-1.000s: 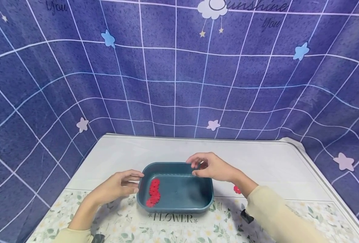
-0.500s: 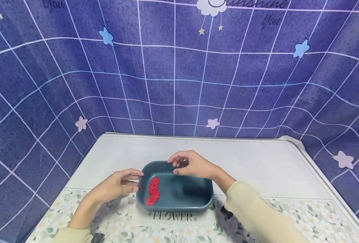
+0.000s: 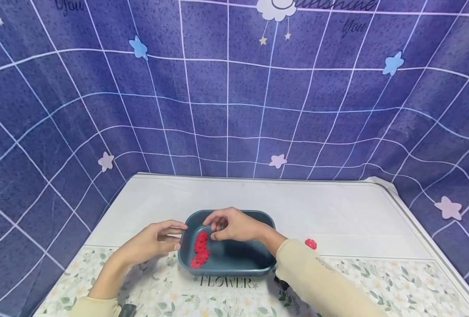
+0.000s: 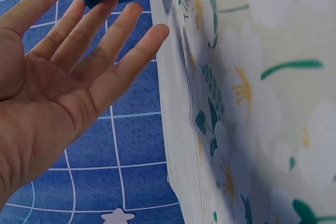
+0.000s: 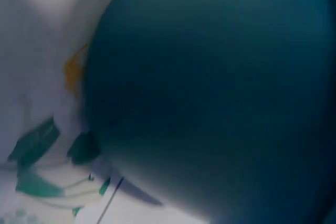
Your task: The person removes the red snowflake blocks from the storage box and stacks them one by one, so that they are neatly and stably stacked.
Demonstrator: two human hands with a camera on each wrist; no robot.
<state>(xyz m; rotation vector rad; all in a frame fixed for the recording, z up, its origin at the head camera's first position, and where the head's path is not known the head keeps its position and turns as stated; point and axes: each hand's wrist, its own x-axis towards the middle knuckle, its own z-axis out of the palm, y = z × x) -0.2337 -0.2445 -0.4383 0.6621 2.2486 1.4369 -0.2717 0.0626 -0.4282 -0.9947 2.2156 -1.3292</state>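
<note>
A dark teal rectangular tray (image 3: 238, 270) sits on the table in the head view. Inside its left part, several red flower-shaped pieces (image 3: 201, 248) lie in a curved, overlapping row. My left hand (image 3: 155, 240) rests its fingertips against the tray's left side; the left wrist view shows the palm bare and the fingers extended. Over the tray's interior, my right hand (image 3: 232, 225) bends its fingers down beside the upper end of the red row. Whether a piece is between its thumb and fingers is hidden. The right wrist view holds only the blurred tray wall (image 5: 210, 103).
One more red flower-shaped piece (image 3: 311, 243) lies on the white cloth (image 3: 349, 215) right of the tray, beyond my right sleeve. A floral mat (image 3: 234, 304) covers the near table. A blue gridded curtain (image 3: 234, 119) hangs behind and along both sides.
My right hand has moved left from the tray's far right corner and lowered to the red row; a bit of red showed at its fingers earlier. The left hand stays put.
</note>
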